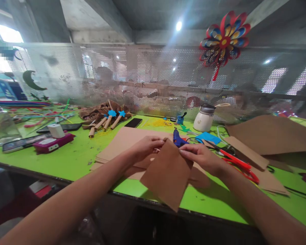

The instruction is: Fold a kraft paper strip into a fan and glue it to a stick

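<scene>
A sheet of brown kraft paper (168, 172) hangs tilted between my hands, its lower corner over the table's front edge. My left hand (148, 147) pinches its upper left edge. On the upper right edge, my right hand (200, 156) grips it with the thumb and fingers closed. Behind the sheet a stack of lighter brown paper (122, 143) lies on the green table (91, 149). Just beyond my right hand rests a blue glue gun (179, 139); the sheet hides part of the stack.
Red-handled scissors (238, 161) and more cardboard (272, 136) lie right. A white jug (204, 118) stands behind. Rolled paper pieces with blue stars (112, 113), a black phone (133, 123) and a purple power strip (53, 142) lie left. A perforated screen (148, 64) bounds the table's back.
</scene>
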The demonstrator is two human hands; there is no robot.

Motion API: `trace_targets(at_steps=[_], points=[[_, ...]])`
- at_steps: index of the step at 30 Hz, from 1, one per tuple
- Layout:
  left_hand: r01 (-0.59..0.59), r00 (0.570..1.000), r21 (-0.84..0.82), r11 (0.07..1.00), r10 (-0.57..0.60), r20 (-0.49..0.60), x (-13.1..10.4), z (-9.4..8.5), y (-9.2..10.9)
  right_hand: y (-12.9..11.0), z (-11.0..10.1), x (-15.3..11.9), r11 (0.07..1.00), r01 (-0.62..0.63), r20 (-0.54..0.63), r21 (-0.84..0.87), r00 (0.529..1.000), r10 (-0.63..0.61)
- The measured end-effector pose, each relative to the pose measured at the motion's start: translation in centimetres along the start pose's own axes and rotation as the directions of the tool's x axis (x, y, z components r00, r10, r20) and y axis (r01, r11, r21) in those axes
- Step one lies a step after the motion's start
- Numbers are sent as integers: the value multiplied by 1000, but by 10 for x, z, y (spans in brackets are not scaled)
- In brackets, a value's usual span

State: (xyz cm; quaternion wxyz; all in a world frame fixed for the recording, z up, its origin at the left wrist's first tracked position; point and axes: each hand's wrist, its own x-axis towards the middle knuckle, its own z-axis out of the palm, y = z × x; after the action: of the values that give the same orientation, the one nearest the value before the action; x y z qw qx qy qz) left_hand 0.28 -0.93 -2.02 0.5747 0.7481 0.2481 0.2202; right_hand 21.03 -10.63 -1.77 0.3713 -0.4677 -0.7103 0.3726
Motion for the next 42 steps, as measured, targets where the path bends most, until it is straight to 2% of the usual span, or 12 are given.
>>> trace_targets(at_steps=[2,4,8,11,19,25,30,37,42], points=[[-49,988,82,995,60,-140,4,-3,0,6,0,4,977,39,28,-208,999,-34],[-80,980,233,969,120,-161,4,-1,0,12,3,7,916,90,46,-392,996,-78],[-170,983,498,850,183,23,3,12,-6,19,16,10,826,130,30,-549,990,-136],[-201,979,548,812,160,122,3,16,-12,23,22,12,808,139,9,-573,987,-163],[-234,967,736,635,234,105,6,8,-17,35,23,16,754,143,-36,-641,976,-216],[-285,949,784,552,280,147,5,8,-20,36,23,14,721,169,-21,-672,969,-247],[-329,935,756,566,305,180,10,10,-23,35,27,17,710,190,-24,-678,960,-280],[-287,951,740,608,270,147,9,12,-22,33,26,18,743,213,-7,-634,960,-281],[-276,955,744,608,260,141,5,13,-19,29,25,17,709,201,13,-676,965,-262]])
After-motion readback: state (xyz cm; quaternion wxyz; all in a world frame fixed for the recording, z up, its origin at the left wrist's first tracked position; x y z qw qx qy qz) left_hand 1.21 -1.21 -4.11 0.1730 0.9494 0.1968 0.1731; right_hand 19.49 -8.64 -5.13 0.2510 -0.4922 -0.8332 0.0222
